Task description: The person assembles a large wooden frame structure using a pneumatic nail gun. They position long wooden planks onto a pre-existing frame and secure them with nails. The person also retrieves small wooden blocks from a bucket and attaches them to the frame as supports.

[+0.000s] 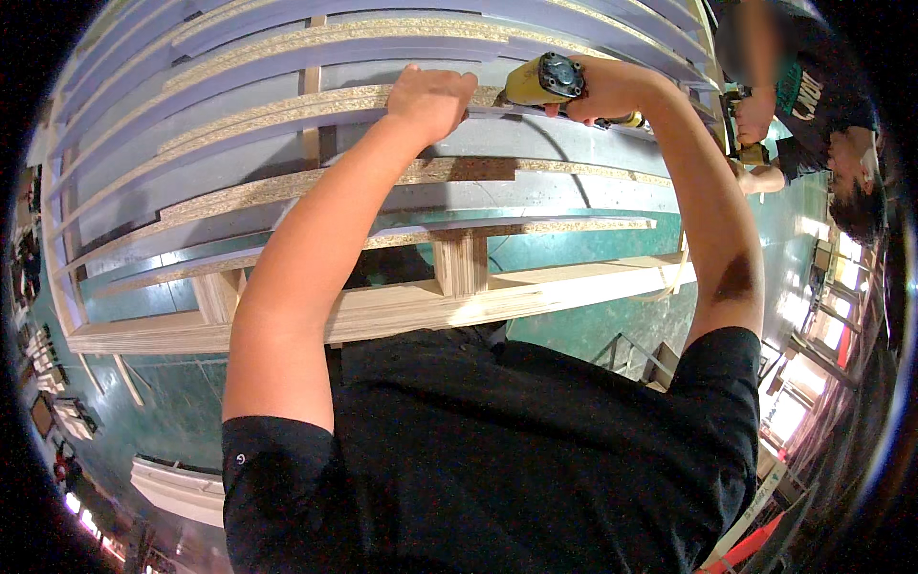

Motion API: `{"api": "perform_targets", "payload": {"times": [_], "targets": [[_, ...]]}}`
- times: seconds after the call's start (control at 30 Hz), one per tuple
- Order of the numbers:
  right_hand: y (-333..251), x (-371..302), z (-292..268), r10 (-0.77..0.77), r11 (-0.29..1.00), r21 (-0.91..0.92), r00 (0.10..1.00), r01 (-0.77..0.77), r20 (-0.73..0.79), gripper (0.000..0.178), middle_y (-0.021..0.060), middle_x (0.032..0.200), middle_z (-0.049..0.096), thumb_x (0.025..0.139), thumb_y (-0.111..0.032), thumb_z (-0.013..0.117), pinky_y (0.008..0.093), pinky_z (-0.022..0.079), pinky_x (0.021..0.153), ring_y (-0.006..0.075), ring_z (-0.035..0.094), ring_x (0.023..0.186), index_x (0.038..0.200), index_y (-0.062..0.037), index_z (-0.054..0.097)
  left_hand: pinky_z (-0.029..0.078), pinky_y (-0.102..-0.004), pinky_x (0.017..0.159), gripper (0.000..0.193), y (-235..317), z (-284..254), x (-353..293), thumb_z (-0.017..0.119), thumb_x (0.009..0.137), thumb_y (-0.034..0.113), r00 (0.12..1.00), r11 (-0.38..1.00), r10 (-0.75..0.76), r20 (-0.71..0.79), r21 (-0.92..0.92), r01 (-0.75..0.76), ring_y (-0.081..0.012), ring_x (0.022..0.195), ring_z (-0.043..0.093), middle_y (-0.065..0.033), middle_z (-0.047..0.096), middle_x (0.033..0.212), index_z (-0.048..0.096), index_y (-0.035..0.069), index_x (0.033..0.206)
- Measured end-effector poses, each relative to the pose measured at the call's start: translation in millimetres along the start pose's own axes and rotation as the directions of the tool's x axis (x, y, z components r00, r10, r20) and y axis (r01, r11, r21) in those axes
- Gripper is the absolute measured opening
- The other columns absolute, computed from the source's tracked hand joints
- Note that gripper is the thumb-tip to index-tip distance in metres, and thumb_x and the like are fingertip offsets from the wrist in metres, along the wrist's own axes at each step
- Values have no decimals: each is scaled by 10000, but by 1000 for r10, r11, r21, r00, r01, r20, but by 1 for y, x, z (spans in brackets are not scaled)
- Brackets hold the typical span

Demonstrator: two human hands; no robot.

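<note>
My right hand (607, 88) is wrapped round a yellow and black nail gun (538, 80), whose nose points left along a particleboard strip (354, 103). Closed on the same strip, just left of the tool, is my left hand (430, 101). The fingers on its far side are hidden. Several such strips run side by side across a large wooden frame, with purplish-grey faces and speckled raw edges. Between me and the strips lies the frame's pale plywood rail (402, 308), joined by a short upright block (461, 262).
A co-worker (813, 100) in a dark shirt stands at the frame's right end, hands near a yellow tool (752, 153). Below the frame is a green floor (172, 383). A white stack of boards (177, 486) lies behind me at left.
</note>
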State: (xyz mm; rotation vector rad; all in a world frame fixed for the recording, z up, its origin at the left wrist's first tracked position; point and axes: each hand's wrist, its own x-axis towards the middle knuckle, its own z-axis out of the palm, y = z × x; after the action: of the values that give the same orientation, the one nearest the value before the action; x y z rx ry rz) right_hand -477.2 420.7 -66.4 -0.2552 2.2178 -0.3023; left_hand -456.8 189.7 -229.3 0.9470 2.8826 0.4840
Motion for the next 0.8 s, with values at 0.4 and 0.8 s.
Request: {"api": "perform_targets", "payload": {"times": [0.4,0.8], "targets": [[4,6,-3,-38,999,-5,999,39,25,462,49,966,753,776,-44,706,314,549,618,135,622,670,1220,-62,577,487,-501,852,144,1,-5,2,598,905,174,1000,999,-10,9,-44,10,-334,944,698,-113,727,966,662,128,1026],[-5,6,-4,21,999,-39,998,-19,58,414,16,921,734,785,-76,707,306,548,622,123,619,663,1185,-70,600,513,-477,813,155,6,-14,0,598,901,147,997,999,-44,57,-28,45,-331,946,702,-109,730,991,676,132,1034]]}}
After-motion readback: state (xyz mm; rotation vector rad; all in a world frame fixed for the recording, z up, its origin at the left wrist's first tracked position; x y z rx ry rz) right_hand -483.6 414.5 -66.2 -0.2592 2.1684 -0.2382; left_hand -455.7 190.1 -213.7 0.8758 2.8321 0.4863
